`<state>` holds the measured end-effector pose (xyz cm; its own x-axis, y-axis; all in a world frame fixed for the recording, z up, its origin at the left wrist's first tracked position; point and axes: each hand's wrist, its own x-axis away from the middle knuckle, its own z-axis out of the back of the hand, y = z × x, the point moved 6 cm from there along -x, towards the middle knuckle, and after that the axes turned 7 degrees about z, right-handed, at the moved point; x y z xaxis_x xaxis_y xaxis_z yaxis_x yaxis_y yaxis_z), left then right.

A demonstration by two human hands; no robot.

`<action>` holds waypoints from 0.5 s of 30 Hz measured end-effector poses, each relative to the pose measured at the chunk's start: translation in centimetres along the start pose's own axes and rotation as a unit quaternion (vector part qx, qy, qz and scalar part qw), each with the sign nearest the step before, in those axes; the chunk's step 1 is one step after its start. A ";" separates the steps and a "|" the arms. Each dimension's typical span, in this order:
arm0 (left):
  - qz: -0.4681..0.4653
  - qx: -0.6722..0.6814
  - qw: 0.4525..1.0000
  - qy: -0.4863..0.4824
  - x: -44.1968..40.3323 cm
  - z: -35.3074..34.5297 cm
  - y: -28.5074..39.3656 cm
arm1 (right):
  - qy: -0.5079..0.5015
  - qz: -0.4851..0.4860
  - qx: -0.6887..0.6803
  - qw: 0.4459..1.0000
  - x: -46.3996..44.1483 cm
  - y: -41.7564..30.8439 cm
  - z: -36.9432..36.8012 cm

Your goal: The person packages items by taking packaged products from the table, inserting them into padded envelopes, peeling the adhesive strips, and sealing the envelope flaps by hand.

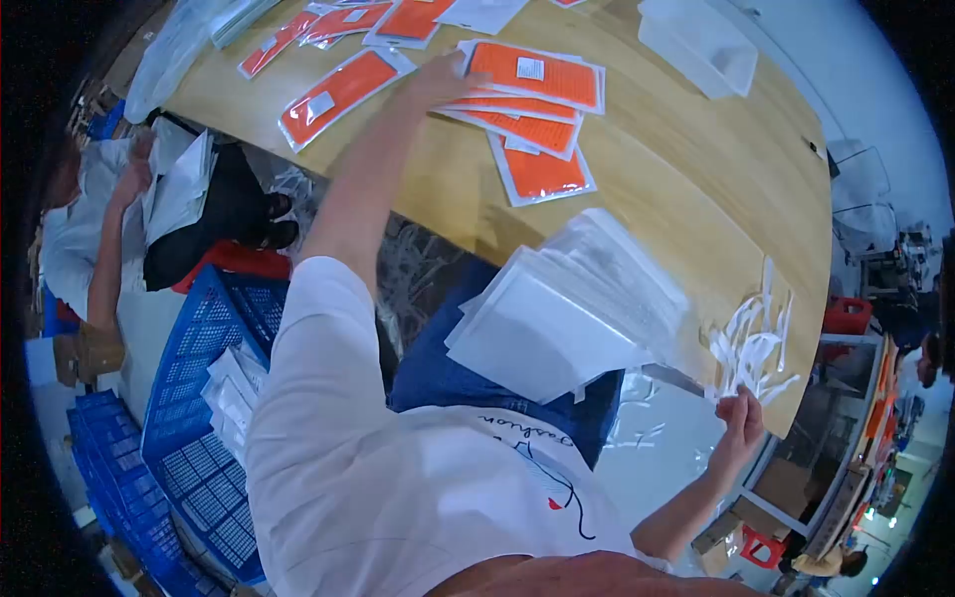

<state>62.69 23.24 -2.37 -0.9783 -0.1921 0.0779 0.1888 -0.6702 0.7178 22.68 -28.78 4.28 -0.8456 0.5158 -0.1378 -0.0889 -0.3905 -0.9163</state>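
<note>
My left hand [446,82] reaches over the table to the top orange packet [537,78], its fingers closed on the packet's left edge. Beneath that packet, several more orange packets in clear sleeves lie fanned out. At the table's right edge my right hand [739,416] is closed on the near end of a bunch of thin white strips [748,343]. Between my arms, a fanned stack of white translucent sleeves [557,308] lies at the table's front edge and over my lap.
More orange packets [343,97] lie at the table's upper left. A translucent bin [696,45] stands at the back right of the table [686,169]. Blue crates [204,428] stand at the left, one holding white packets. A seated person [99,209] is further left, near a red object.
</note>
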 end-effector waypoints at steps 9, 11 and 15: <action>-0.192 -0.139 0.969 -0.069 6.7 -13.0 9.1 | -0.016 0.023 -0.015 1.000 -7.5 -0.6 -3.8; -0.232 -0.114 0.959 -0.117 9.3 -14.8 11.4 | -0.041 0.052 0.001 0.998 -10.1 -2.6 -7.7; -0.273 -0.055 0.921 -0.273 12.0 -14.7 13.1 | -0.128 0.139 0.045 0.981 -14.4 -4.0 -14.5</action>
<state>54.66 1.63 -2.17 -0.8219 0.5634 0.0841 -0.3651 -0.6343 0.6814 42.79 -23.59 4.46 -0.9470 0.1766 -0.2684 0.1275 -0.5603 -0.8185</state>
